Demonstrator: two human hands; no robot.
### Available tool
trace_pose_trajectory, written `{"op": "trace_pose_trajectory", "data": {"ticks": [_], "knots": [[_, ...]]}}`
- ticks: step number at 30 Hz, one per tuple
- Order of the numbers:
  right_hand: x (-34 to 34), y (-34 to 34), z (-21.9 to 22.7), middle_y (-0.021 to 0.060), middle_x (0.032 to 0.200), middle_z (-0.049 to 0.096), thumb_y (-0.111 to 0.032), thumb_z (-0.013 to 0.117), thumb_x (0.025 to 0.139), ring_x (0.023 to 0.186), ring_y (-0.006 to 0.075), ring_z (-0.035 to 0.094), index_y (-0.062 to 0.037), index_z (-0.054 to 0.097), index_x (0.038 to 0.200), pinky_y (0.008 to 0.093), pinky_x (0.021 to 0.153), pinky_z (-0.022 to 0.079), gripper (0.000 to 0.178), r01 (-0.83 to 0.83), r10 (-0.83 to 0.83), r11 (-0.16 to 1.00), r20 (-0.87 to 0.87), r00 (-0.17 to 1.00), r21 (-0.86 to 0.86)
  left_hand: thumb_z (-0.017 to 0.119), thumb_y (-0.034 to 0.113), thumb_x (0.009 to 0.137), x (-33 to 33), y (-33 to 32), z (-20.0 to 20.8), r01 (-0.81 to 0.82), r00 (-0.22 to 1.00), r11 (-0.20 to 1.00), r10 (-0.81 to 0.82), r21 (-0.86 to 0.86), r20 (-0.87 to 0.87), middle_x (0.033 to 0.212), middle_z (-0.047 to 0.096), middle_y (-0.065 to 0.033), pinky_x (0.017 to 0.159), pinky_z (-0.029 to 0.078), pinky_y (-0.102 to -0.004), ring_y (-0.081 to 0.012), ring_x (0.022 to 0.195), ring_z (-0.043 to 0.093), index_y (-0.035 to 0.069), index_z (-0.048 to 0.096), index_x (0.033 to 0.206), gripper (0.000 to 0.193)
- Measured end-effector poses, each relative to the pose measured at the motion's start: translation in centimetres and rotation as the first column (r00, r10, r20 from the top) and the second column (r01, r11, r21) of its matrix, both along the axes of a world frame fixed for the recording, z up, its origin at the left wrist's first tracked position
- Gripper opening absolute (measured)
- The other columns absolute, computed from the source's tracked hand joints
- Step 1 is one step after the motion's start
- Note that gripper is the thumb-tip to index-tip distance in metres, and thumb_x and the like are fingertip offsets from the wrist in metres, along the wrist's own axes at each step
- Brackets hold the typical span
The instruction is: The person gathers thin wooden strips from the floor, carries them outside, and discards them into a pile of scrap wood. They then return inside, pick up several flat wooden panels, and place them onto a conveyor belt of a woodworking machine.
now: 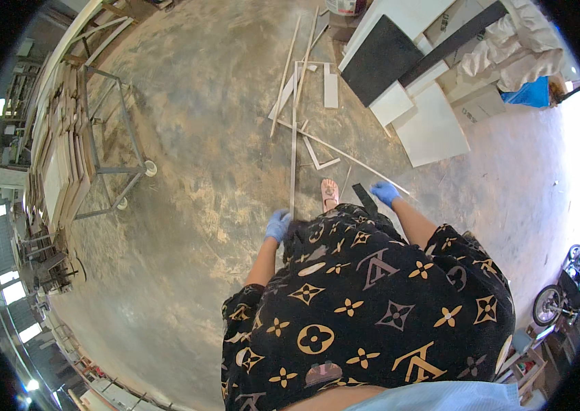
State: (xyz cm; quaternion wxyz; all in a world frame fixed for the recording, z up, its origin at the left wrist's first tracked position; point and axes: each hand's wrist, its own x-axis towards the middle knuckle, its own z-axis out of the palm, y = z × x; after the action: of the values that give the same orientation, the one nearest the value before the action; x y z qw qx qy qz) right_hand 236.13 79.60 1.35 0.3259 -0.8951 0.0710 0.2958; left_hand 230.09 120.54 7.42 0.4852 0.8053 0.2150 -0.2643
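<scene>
My left hand [278, 225], in a blue glove, hangs low beside my black patterned shirt [386, 294]. It is next to the near end of a long thin pale strip [294, 151], and whether the fingers touch that strip is hidden. My right hand [386, 193], also gloved in blue, is held out to the right with its fingers loosely bent and slightly apart. Nothing shows in it. Just left of that hand lies a short flat black strip [364, 197], its lower end close to the shirt. One foot in a pink sandal [330, 192] shows between my hands.
Ahead on the dusty concrete floor [201, 137] lie several thin strips and a white angled piece [317, 157]. White panels [430, 127] and a black panel [380, 60] are piled front right. A metal-framed rack [115, 168] of stacked boards is at left, a motorbike [557, 301] at far right.
</scene>
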Motion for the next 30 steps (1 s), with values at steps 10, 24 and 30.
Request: {"op": "trace_pose_trajectory", "data": {"ticks": [10, 24, 30], "knots": [[9.3, 9.2, -0.2, 0.0199, 0.103, 0.063, -0.035, 0.059, 0.079, 0.096, 0.0318, 0.061, -0.0004, 0.063, 0.103, 0.0374, 0.084, 0.046, 0.042, 0.307, -0.277, 0.946, -0.225, 0.934, 0.108, 0.061, 0.025, 0.083, 15.1, 5.2, -1.6, 0.234, 0.967, 0.972, -0.236, 0.030, 0.093, 0.100, 0.065, -0.0141, 0.083, 0.047, -0.0321, -0.0243, 0.093, 0.062, 0.004, 0.060, 0.107, 0.032], [14.0, 29.9, -7.6, 0.0176, 0.103, 0.064, -0.035, 0.066, 0.070, 0.098, 0.0318, 0.060, -0.0039, 0.063, 0.104, 0.0360, 0.085, 0.046, 0.046, 0.579, -0.663, 0.748, -0.359, 0.656, -0.325, 0.058, 0.026, 0.083, 39.8, 20.8, -7.0, 0.770, 0.621, 0.638, -0.758, -0.029, -0.201, 0.102, 0.063, -0.0168, 0.082, 0.047, -0.0363, -0.0317, 0.096, 0.060, 0.009, 0.057, 0.110, 0.032], [19.9, 33.5, -13.8, 0.0136, 0.118, 0.058, -0.045, 0.064, 0.071, 0.109, 0.0298, 0.055, -0.0107, 0.058, 0.116, 0.0383, 0.091, 0.043, 0.057, 0.651, -0.722, 0.683, -0.446, 0.530, -0.332, 0.061, 0.030, 0.082, 41.8, 20.6, -17.7, 0.816, 0.539, 0.569, -0.811, -0.096, -0.227, 0.105, 0.062, -0.0141, 0.083, 0.045, -0.0379, -0.0329, 0.098, 0.058, 0.013, 0.059, 0.108, 0.031]]}}
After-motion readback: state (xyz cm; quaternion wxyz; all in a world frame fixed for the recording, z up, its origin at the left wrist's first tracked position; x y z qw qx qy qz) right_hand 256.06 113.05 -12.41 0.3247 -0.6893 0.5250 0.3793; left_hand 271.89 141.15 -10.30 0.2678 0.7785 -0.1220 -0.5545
